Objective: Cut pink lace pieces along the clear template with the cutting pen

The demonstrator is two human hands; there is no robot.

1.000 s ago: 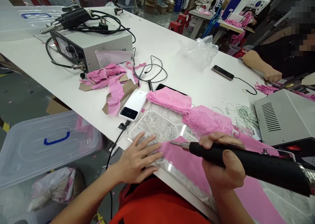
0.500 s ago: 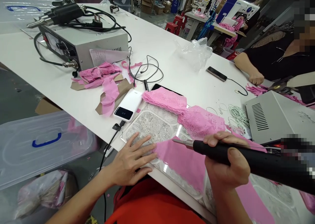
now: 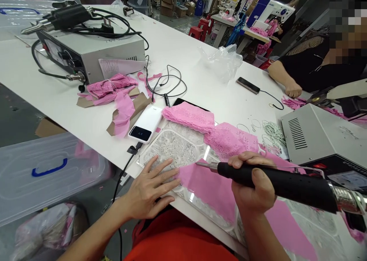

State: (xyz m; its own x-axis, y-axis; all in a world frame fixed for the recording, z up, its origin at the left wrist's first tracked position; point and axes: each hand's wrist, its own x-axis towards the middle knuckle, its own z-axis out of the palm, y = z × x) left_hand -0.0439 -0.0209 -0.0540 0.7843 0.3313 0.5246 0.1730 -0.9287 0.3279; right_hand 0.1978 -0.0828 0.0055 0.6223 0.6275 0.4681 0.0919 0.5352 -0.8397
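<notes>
My right hand [image 3: 254,188] grips the black barrel of a handheld ultrasonic cutter [image 3: 289,182], its metal tip pointing left over the upper edge of a flat pink fabric piece [image 3: 209,190]. Whether the tip touches the cloth I cannot tell. With fingers spread, my left hand [image 3: 151,190] lies flat, its fingertips at the fabric's left edge. Underneath is a clear template [image 3: 172,148] with rounded outlines over a speckled sheet. A folded stack of pink lace [image 3: 190,117] lies along its far side, beside more pink lace [image 3: 232,138].
A white power bank [image 3: 146,123] with a cable sits left of the template. Grey control boxes stand back left [image 3: 114,50] and right [image 3: 327,134]; the left one carries another black handpiece [image 3: 67,18]. Across the table a person's hand [image 3: 293,89] rests near a phone [image 3: 248,85].
The view has shifted slightly, so most things appear a little further left. The cutter and both hands keep nearly the same places over the fabric.
</notes>
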